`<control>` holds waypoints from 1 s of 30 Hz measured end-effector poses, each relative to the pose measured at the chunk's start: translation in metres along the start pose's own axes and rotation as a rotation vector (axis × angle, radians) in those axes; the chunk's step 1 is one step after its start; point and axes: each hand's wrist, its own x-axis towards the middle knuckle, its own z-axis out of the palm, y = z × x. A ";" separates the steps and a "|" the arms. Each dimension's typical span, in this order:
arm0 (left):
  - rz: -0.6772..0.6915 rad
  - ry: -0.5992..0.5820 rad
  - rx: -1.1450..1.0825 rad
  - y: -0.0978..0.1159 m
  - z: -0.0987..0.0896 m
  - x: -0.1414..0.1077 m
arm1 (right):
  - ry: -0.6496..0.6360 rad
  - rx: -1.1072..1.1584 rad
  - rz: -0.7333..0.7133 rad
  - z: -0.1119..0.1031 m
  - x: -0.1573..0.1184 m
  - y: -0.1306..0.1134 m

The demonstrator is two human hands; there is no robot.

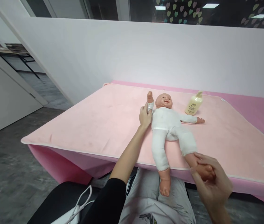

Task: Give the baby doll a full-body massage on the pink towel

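Observation:
A baby doll (166,119) with a white cloth body lies on its back on a pink blanket (104,115), its head toward the wall. Its lower legs reach over the table's near edge. My left hand (145,115) is closed around the doll's raised arm, just below its small hand. At the other end, my right hand (212,177) grips the doll's bare foot, thumb on the near side and fingers over the top. The doll's other foot (165,183) hangs free above my lap.
A pale yellow pump bottle (193,104) stands tilted in view beyond the doll's outstretched arm. A white wall (132,53) rises behind the table. Left of my lap, a white cable (82,202) lies on a black seat (62,196).

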 end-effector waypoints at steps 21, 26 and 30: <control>-0.180 -0.004 0.118 -0.023 -0.002 0.008 | -0.049 -0.106 -0.139 0.011 -0.093 0.039; -0.225 0.029 0.205 -0.023 -0.003 0.009 | -0.001 -0.086 -0.007 -0.012 -0.095 0.055; -0.249 0.020 0.250 -0.022 -0.003 0.009 | 0.108 0.097 0.297 -0.012 -0.059 0.068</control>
